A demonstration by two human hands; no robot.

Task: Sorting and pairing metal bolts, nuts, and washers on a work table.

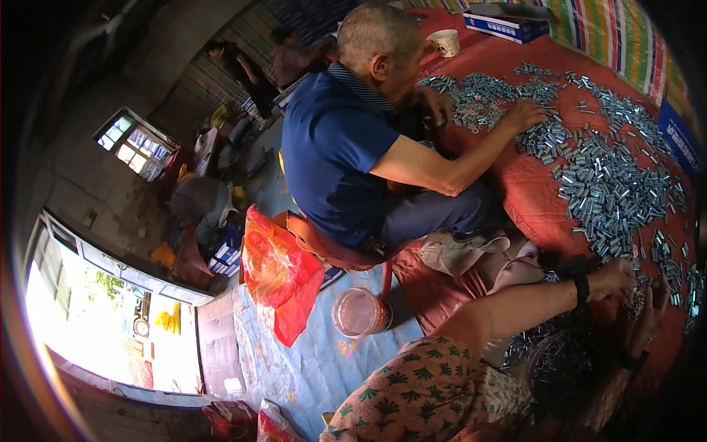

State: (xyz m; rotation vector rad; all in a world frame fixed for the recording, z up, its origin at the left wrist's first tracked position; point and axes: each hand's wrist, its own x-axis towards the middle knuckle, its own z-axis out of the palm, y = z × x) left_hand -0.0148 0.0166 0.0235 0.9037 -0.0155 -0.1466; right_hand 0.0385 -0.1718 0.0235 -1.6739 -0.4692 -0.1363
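Note:
My left hand [613, 281] is at the near end of the red-covered table [519, 195], a dark band round its wrist. Its fingers are curled closed, and what they hold is hidden. Close beside it, in shadow, is my right hand [649, 315]; its fingers are too dim to read. Small metal pieces [639, 296] lie between the two hands. Beyond them spreads a large heap of short silvery metal sleeves [607, 188], with loose ones scattered round my hands. Below my left forearm is a dark plastic bag [563, 361] with shiny pieces in it.
A person in a blue shirt [335, 147] sits to the left, one hand [524, 116] on the metal parts. A paper cup [444, 43] and a blue-white box [504, 28] stand at the far side. A clear tub [359, 312] and red plastic bag [276, 269] are at left.

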